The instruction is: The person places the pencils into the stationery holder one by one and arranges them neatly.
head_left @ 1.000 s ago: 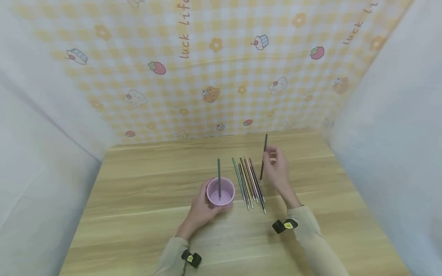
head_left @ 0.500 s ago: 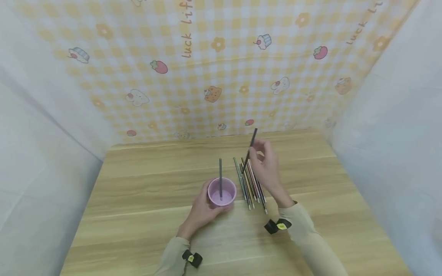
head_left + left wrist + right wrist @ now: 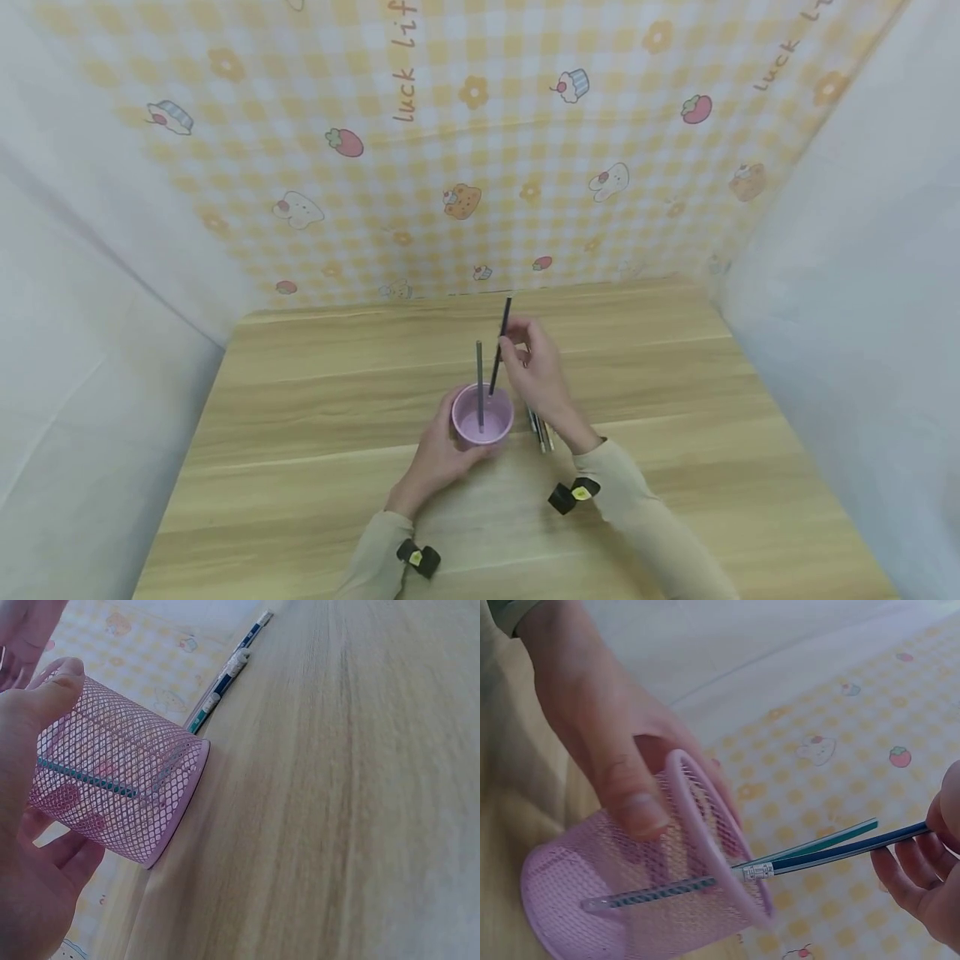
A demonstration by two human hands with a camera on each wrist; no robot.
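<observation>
My left hand [image 3: 438, 454] wraps round a pink mesh pen cup [image 3: 124, 757], which stands upright on the table. Inside the cup leans one green pencil [image 3: 810, 846], its eraser end down. My right hand [image 3: 536, 371] pinches a dark blue pencil [image 3: 847, 850] by its upper part. That pencil's white eraser end is at the cup's rim, just over the opening. Under my right hand lie several pencils [image 3: 542, 433] on the table, mostly hidden by the hand in the head view.
The cup and pencils are on a wood-grain table [image 3: 337, 400]. A yellow checked cloth [image 3: 420, 167] hangs behind its back edge, and pale sheets [image 3: 847, 275] hang at both sides.
My right hand has carried the dark blue pencil leftward, from right of the loose pencils across to the cup's rim. The left hand and cup have stayed in place.
</observation>
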